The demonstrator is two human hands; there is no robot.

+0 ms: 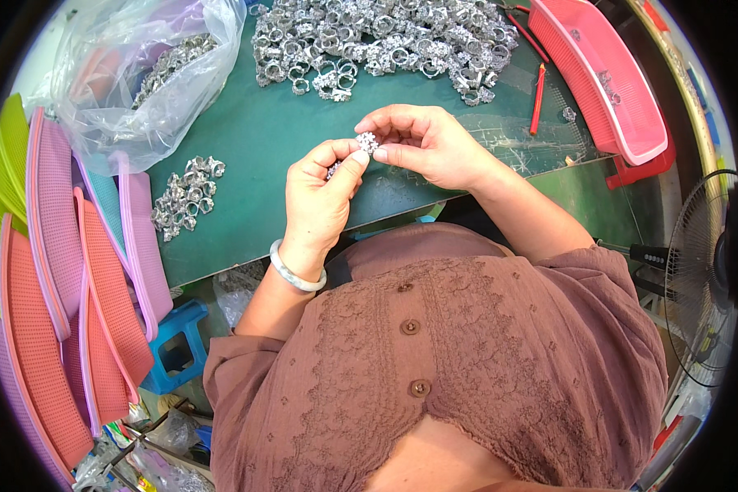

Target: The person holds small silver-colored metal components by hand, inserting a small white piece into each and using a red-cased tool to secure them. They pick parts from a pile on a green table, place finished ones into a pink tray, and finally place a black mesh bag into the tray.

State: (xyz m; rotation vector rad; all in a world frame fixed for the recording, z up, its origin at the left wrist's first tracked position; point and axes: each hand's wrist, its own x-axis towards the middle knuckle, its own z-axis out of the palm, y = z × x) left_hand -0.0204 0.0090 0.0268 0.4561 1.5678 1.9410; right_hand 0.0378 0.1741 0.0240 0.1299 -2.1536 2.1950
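Observation:
Both hands meet over the near part of a green tabletop [254, 172]. Between their fingertips is a silver ring [367, 143] with a cluster of sparkling stones. My left hand [316, 193], a pale bangle [295, 271] at its wrist, pinches it from the left with thumb and forefinger. My right hand [435, 148] grips it from the right, its thumb below and its fingers curled above. A second small silver piece [333, 170] shows in the curl of my left fingers, mostly hidden. Left of my hands lies a small group of silver rings [187, 199].
A large heap of rings [385, 41] covers the far table. At the right are a pink basket [599, 82] with a few rings and red pencil-like sticks [538, 98]. A plastic bag [148, 82] and stacked coloured baskets [53, 221] crowd the left. A fan [701, 279] stands at far right.

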